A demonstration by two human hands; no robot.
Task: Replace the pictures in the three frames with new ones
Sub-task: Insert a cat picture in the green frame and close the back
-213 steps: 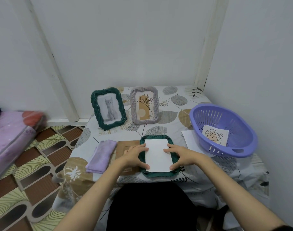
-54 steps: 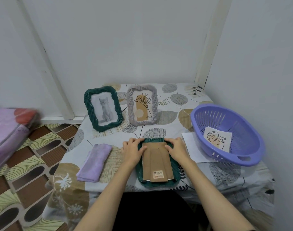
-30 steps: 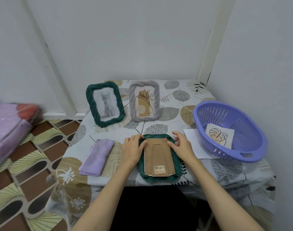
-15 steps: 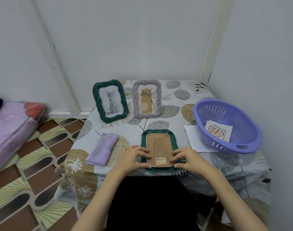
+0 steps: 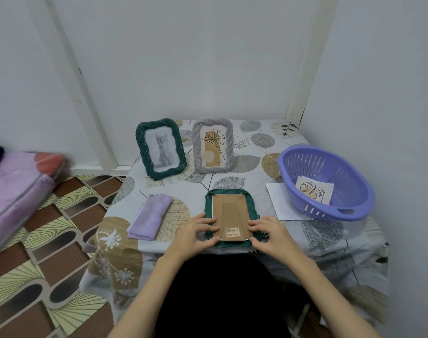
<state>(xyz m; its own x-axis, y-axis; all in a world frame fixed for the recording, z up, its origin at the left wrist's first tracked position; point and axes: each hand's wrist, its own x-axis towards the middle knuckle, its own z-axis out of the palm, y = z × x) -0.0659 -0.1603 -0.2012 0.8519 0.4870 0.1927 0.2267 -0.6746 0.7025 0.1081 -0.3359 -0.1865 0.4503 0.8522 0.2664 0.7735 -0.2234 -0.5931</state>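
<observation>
**A:** Head cam, nearest first: your left hand (image 5: 197,232) and right hand (image 5: 269,232) both sit on the face-down green frame (image 5: 230,194) at the table's (image 5: 329,242) front edge, one per side. Fingers are curled over its lower corners, tips pressing the brown backing board (image 5: 230,215). So, gripping the frame, both of them.

**B:** Counts?

**A:** Three frames total. That one lying flat, plus two standing at the back: a green frame with a cat photo (image 5: 160,148) and a grey frame with a plant print (image 5: 213,145). One folded purple cloth (image 5: 150,216) to your left. One purple basket (image 5: 326,181) to your right with one leaf drawing (image 5: 314,190) in it, and one white sheet (image 5: 280,203) partly under the basket.
</observation>
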